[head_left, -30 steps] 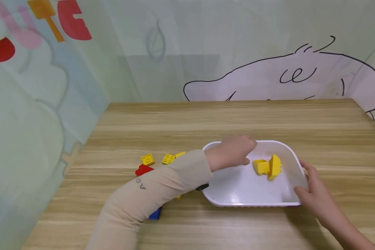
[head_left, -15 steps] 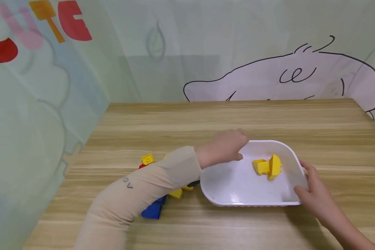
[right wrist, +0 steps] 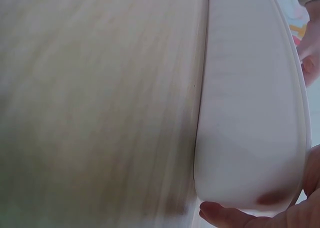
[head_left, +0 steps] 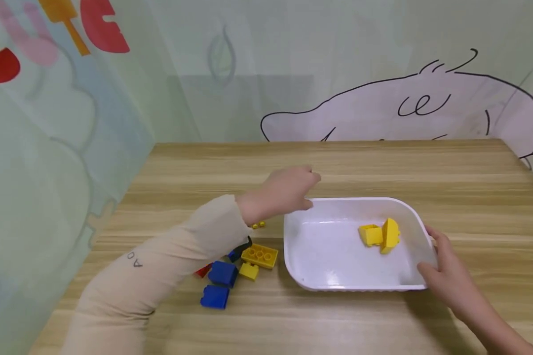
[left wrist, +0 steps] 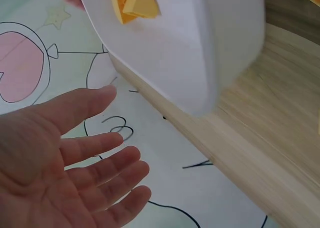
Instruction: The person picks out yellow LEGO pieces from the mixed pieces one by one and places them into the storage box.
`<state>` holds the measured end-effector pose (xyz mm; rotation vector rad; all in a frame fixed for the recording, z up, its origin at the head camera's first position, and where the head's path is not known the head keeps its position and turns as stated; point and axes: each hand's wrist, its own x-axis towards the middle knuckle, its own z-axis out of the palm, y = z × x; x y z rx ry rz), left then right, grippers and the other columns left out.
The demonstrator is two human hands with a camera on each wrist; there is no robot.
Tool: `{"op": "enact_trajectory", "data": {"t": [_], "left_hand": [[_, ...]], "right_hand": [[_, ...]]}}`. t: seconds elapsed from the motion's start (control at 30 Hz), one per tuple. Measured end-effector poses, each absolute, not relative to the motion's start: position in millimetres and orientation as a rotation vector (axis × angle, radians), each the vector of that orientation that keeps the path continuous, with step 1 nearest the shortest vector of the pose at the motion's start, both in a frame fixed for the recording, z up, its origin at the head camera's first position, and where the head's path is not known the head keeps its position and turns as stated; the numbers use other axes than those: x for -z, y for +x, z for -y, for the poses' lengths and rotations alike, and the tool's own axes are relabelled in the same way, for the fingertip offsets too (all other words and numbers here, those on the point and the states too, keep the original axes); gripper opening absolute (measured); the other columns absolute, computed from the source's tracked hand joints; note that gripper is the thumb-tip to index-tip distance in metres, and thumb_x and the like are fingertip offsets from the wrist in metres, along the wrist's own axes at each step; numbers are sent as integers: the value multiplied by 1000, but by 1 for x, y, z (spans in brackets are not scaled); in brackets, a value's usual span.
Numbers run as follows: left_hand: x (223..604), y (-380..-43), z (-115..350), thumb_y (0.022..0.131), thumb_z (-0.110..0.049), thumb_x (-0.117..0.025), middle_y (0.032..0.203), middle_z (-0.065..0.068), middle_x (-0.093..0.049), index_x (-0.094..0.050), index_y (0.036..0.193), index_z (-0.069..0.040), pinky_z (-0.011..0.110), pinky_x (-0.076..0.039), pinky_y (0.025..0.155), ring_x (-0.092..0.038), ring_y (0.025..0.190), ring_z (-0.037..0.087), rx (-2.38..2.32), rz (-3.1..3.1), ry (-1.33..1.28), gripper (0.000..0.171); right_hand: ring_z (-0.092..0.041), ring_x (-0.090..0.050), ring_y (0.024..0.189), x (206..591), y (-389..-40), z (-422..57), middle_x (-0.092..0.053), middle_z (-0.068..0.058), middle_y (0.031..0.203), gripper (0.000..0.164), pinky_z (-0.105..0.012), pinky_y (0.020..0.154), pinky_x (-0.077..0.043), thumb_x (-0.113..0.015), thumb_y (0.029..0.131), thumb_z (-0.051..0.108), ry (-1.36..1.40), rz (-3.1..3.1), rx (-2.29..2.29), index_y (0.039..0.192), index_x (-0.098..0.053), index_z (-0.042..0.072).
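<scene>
My left hand (head_left: 282,193) is held over the far left corner of a white plastic basin (head_left: 328,259). In the left wrist view its palm (left wrist: 30,153) faces the camera, fingers spread and nothing held. At the basin's right end my right hand (head_left: 448,273) grips the wall, thumb over the rim; the right wrist view has a fingertip (right wrist: 220,213) under the basin's end. Two yellow toy bricks lie in the basin: a box-shaped one (head_left: 371,236) and a rounded one (head_left: 390,235) leaning against it.
Loose toy bricks lie left of the basin: blue bricks (head_left: 215,297), a yellow brick (head_left: 262,256) showing its hollow underside, a small yellow brick (head_left: 249,271) and a red piece (head_left: 203,271). My left sleeve (head_left: 173,256) covers part of the pile. A printed cloth (head_left: 231,108) hangs behind the table.
My left hand has moved left from above the basin to its far left corner, and the sleeve has uncovered more blue and yellow bricks. My right hand and the basin have stayed put.
</scene>
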<state>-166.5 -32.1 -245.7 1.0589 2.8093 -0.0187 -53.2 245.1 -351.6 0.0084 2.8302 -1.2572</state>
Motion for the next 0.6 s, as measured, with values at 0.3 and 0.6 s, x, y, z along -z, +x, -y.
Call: {"op": "enact_trajectory", "data": {"t": [0.3, 0.6], "left_hand": [[244, -169, 57, 78, -26, -65, 121, 14, -54, -51, 120, -4, 33, -46, 83, -52, 103, 24, -14, -2838, 967, 50], [242, -167, 75, 78, -25, -65, 119, 16, -54, -51, 120, -2, 34, -45, 85, -53, 101, 25, -6, -2846, 918, 49]], "right_hand": [[-49, -42, 100, 353, -53, -245, -33, -45, 119, 66, -59, 76, -42, -44, 80, -6, 14, -2834, 1274, 134, -7, -8], [-49, -43, 99, 353, -52, -244, -35, -45, 118, 66, -57, 75, -43, -44, 79, -6, 20, -2843, 1258, 134, -8, -7]]}}
